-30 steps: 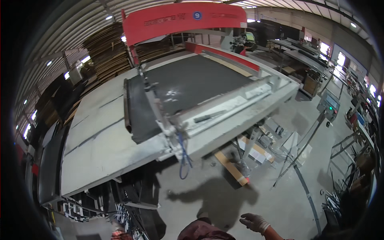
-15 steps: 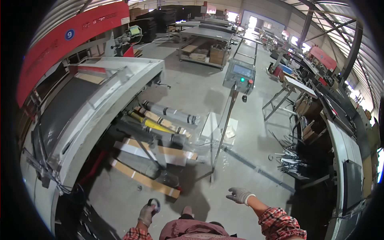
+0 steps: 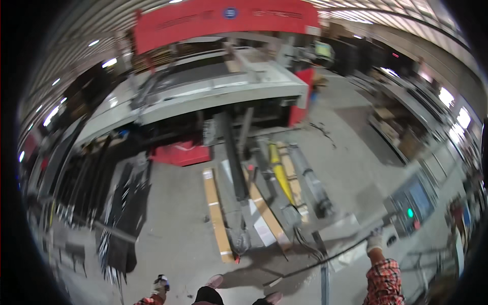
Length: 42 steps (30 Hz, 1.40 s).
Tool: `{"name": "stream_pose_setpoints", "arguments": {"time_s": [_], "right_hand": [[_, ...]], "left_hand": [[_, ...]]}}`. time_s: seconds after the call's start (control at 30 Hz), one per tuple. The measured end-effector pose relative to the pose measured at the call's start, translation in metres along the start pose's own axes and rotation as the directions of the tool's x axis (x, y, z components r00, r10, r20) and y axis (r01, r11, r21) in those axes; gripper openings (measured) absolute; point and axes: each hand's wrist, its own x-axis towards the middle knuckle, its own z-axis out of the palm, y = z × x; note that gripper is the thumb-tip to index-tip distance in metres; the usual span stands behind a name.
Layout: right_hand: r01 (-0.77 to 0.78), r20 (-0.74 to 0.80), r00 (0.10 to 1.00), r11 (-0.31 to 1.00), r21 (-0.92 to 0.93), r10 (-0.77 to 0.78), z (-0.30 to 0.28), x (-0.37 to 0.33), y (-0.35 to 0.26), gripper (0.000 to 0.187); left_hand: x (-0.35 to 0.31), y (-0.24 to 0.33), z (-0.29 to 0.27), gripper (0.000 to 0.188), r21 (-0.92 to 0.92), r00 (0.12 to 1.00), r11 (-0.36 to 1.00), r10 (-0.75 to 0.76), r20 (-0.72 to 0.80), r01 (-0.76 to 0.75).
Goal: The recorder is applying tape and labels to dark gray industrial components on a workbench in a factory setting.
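My left hand, in a pale glove, is closed on a dark roll of tape low in the picture. Off to the right, my gloved right hand is stretched out and overlaps the thin pole of a control panel stand. Motion smears its fingers, so whether they grip the pole is unclear. The grey control panel, with a lit green button and a red knob, is just beyond that hand.
Ahead stands a large machine with a red beam and pale frame. Long cardboard packages, a yellow wrapped length and a grey wrapped bundle lie on the floor. Dark strips are at left, a loaded trolley at right.
The view has swung left, bringing the red-beamed machine to the middle and the panel to the right. My right hand has moved out to the panel's pole; the left keeps the roll of tape.
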Motion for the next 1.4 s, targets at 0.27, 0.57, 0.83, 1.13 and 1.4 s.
{"name": "stream_pose_setpoints", "arguments": {"time_s": [0.27, 0.57, 0.83, 1.13, 1.4], "right_hand": [[0.311, 0.208, 0.939, 0.936, -0.164, -0.275, 0.087, 0.075, 0.015, 0.026], [0.371, 0.119, 0.86, 0.767, 0.523, -0.497, 0.05, -0.137, -0.117, 0.018], [0.271, -0.045, 0.905, 0.493, 0.827, -0.422, -0.079, -0.214, -0.207, 0.022], [0.201, -0.075, 0.92, 0.302, 0.932, -0.384, -0.157, -0.302, -0.31, 0.028], [0.073, -0.005, 0.941, 0.189, 0.979, -0.338, -0.164, -0.345, -0.345, 0.033]], "left_hand": [[-0.225, -0.048, 0.039, 0.026, 0.258, 0.939, 0.93, -0.183, -0.29, 0.26], [-0.222, -0.009, 0.176, 0.021, 0.014, 0.967, 0.981, -0.192, 0.165, 0.192], [-0.224, 0.069, 0.192, 0.022, -0.536, 0.835, 0.694, -0.177, 0.521, 0.481], [-0.1, 0.172, 0.161, 0.032, -0.654, 0.829, 0.69, 0.141, 0.541, 0.309], [-0.023, 0.282, 0.212, 0.035, -0.245, 0.835, 0.969, 0.159, 0.527, -0.03]]}}
